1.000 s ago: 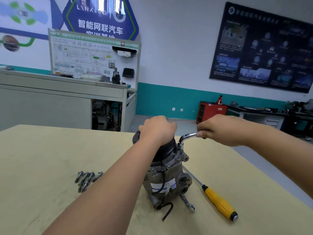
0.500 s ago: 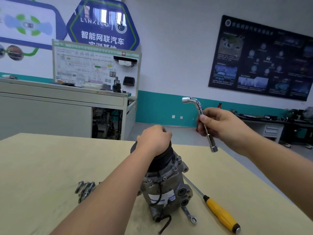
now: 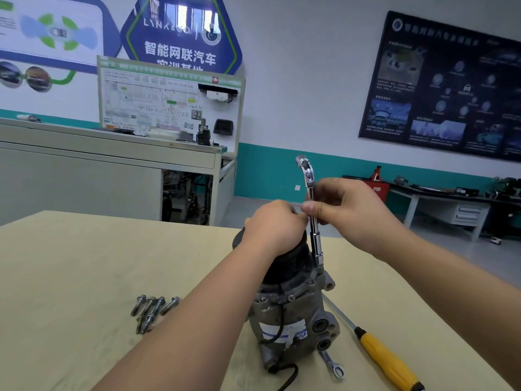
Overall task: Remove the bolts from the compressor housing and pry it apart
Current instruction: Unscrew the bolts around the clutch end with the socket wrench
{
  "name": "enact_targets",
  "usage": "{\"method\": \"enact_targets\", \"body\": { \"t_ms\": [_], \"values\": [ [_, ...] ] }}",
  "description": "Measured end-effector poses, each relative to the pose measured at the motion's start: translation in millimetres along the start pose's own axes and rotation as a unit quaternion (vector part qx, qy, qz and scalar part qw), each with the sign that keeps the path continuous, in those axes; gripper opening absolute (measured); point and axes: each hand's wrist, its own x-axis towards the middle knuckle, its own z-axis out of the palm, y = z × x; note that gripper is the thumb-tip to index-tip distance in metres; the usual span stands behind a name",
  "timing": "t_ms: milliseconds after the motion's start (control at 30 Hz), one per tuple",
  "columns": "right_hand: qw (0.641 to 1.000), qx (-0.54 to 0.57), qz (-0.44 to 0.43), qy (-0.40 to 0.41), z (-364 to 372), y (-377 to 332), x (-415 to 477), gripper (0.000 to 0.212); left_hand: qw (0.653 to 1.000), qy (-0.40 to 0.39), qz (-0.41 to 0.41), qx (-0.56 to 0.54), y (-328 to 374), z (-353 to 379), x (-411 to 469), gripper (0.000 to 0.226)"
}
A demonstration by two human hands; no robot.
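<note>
On the table (image 3: 84, 263), loose bolts (image 3: 152, 309) are lying at nine o'clock of the upright compressor (image 3: 284, 320), a spanner (image 3: 332, 365) and screwdriver (image 3: 386, 359) at four o'clock. The left hand (image 3: 276, 227) is curling over its pulley (image 3: 290, 263); the right hand (image 3: 352, 213) is pinching an upright socket wrench (image 3: 317, 246), whose lower end is touching the compressor.

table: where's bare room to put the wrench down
Widest bare patch: the table left of the bolts, out to its left and far edges. Another lies beyond the screwdriver, toward the right edge. Crowded: close right of the compressor, where spanner and screwdriver lie.
</note>
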Motion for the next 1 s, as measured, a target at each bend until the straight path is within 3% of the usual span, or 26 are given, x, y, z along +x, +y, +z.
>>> {"method": "enact_targets", "body": {
  "t_ms": [333, 700, 1000],
  "values": [
    [0.996, -0.08, -0.014, -0.02, -7, 7, 3, 0.019, 0.996, -0.026, -0.006, -0.086, 2, -6, 0, 0.031],
    [0.998, -0.013, -0.044, -0.033, 5, 16, 5, 0.016, 0.979, -0.024, -0.016, -0.204, -4, -11, -5, 0.031],
    [0.998, 0.046, -0.048, 0.019, 4, 27, -4, 0.025, 0.984, 0.026, 0.001, -0.175, -7, -6, -1, 0.053]
  ]
}}
